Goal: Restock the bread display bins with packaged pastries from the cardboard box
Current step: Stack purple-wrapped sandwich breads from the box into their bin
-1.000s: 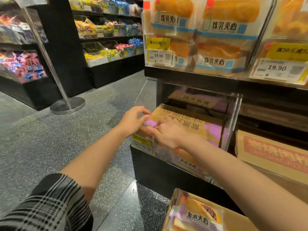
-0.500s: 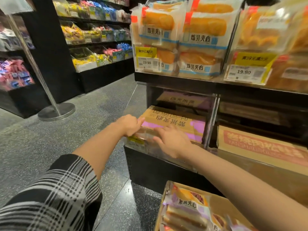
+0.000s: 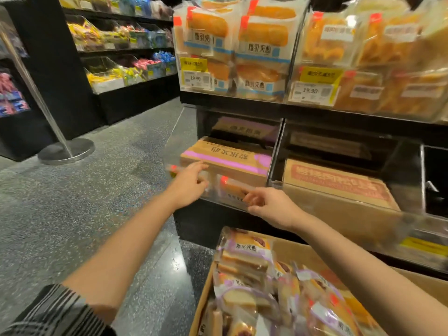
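Observation:
An open cardboard box [image 3: 294, 247] at the bottom right holds several packaged pastries [image 3: 244, 253] in clear and purple wrappers. Ahead is the low clear display bin [image 3: 174, 154]. A closed carton with a purple band [image 3: 228, 155] lies in it, with a packaged pastry [image 3: 232, 187] bearing a red sticker in front. My left hand [image 3: 190, 187] reaches to the bin's front left, its index finger stretched onto the clear front. My right hand [image 3: 271, 207] is at the bin's front right, its thumb and fingertips pinching the near end of that pastry. Motion blur hides finer detail.
A second clear bin [image 3: 409, 180] to the right holds a carton with red print [image 3: 339, 180]. The shelf above carries stacked bread packs [image 3: 261, 37] and yellow price tags [image 3: 317, 87]. A metal stand base [image 3: 66, 151] sits on the grey floor at the left, by black candy shelves [image 3: 126, 69].
Both hands have drawn back from the top of the bin to its front edge. The view has pulled back, so more of the cardboard box shows.

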A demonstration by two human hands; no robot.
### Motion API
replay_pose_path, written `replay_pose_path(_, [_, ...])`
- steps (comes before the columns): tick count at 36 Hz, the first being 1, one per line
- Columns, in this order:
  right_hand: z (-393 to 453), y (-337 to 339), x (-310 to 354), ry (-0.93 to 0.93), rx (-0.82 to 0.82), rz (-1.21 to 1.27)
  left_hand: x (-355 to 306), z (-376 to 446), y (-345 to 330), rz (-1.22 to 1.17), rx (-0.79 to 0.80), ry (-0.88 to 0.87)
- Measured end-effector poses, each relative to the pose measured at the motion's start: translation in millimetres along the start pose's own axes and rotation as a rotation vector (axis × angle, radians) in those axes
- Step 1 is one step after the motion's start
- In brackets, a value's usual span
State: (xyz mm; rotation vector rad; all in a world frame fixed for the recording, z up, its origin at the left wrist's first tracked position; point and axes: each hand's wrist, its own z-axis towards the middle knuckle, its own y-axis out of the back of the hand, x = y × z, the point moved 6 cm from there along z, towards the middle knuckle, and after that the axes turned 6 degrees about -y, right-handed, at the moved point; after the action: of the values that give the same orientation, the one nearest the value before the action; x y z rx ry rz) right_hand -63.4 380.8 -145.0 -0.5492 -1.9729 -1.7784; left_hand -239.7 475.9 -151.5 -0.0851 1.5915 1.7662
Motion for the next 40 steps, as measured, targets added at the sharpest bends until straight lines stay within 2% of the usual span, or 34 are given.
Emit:
replay_pose_path(2, [-9,-15,-13,-0.081,0.147,-0.123,-12,-12,-9,-0.048,-0.005,0.001])
replay_pose_path(4, [-20,-34,-28,-0.125,0.227,-0.226,-27,-32,-28,-0.107,0.083,0.008])
replay_pose_path(6, [-27,-51,-46,-0.186,0.241,-0.247,-40,-57,-53,-0.118,0.271,0.027])
replay_pose_path(9, [-30,-65,-76,-0.351,0.239,-0.25,-46,-90,-82,-0.007,0.51,0.065])
replay_pose_path(12, [-32,-72,-98,-0.481,0.201,-0.07,-43,-113,-91,0.109,0.581,0.123])
replay_pose_path(15, [-35,-83,-111,-0.546,0.195,0.059,-41,-125,-91,0.146,0.513,0.176])
replay_pose_path(18, [-35,-92,-121,-0.617,0.119,0.214,-33,-128,-92,0.145,0.382,0.244])
replay_pose_path(22, [-34,-99,-126,-0.662,0.078,0.429,-32,-123,-97,0.069,0.248,0.33])
replay_pose_path(25, [-31,-95,-124,-0.658,0.012,0.443,-28,-116,-99,-0.022,0.166,0.421])
replay_pose_path(29, [-24,-79,-111,-0.529,-0.054,0.575,-23,-108,-100,-0.292,0.063,0.519])
replay_pose_path(33, [-21,-65,-92,-0.356,0.035,0.876,-28,-106,-98,-0.686,-0.005,0.59])
replay_pose_path(37, [-20,-62,-80,-0.371,0.152,1.035,-37,-100,-90,-0.933,-0.108,0.526])
replay_pose_path(40, [-17,-61,-85,-0.48,0.102,1.018,-34,-98,-78,-0.944,-0.286,0.54])
